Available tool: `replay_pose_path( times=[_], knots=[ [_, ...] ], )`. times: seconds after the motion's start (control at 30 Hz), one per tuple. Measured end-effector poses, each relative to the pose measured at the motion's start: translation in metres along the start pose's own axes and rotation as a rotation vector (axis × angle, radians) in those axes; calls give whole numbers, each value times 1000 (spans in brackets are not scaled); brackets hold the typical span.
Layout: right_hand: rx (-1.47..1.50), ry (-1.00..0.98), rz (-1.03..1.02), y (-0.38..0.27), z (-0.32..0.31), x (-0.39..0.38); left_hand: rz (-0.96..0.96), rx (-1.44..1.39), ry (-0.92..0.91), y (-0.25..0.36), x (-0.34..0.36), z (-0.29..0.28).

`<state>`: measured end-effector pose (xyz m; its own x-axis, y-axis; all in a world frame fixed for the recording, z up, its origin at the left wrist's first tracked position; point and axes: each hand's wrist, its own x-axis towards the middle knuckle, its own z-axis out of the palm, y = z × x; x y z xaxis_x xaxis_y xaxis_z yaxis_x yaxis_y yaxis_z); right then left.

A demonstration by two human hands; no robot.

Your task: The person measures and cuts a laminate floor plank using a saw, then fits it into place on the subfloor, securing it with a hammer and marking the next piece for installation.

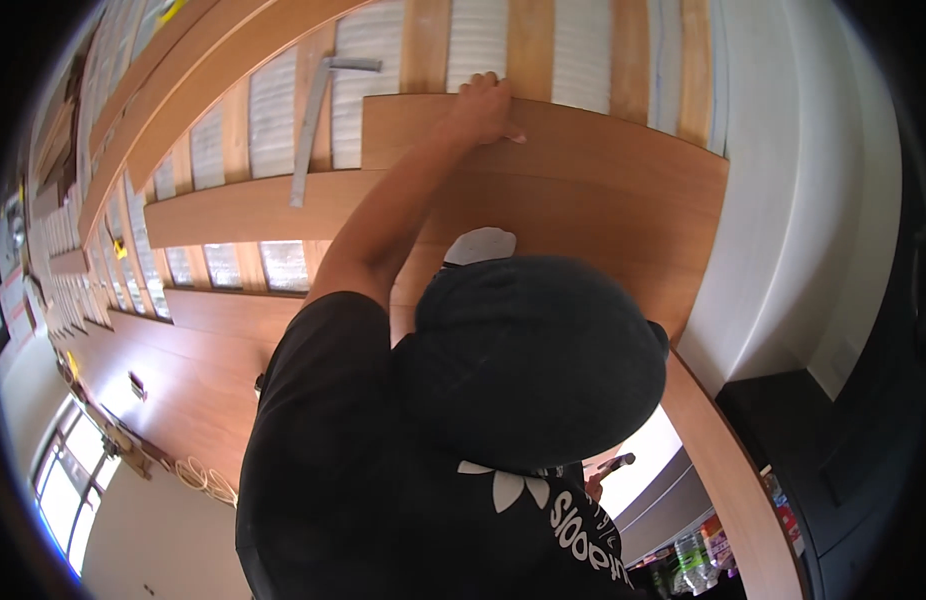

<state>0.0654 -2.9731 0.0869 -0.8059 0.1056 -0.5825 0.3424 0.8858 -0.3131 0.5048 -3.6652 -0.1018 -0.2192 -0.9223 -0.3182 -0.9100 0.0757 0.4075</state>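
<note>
The flat brown wooden board across pale wooden strips is best held still by the left hand, unclenched on its far edge, the dark hammer-like tool gripped by the right hand.

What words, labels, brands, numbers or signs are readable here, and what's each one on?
Black shirt: large white lettering, partly hidden by folds; I won't copy it out.
Bottles and packages at lower right: any print is too small to read.
Metal square: no readable markings.
Plank touched by the worker's hand: no lettering visible.
</note>
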Motion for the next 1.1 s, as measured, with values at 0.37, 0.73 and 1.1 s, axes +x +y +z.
replay_pose_path(
  times=[0.37, 0.73, 1.1],
  knots=[
    [-265, -121, -873, -190, 109, -62, 79, 1, 128, -19, -32, 14],
    [-383, -245, -878, -228, 140, -92, -497, -115, 180, -211, -127, -7],
    [-354, -218, -882, -208, 145, -77, -550, 55, 44, -191, -94, -11]
  ],
)
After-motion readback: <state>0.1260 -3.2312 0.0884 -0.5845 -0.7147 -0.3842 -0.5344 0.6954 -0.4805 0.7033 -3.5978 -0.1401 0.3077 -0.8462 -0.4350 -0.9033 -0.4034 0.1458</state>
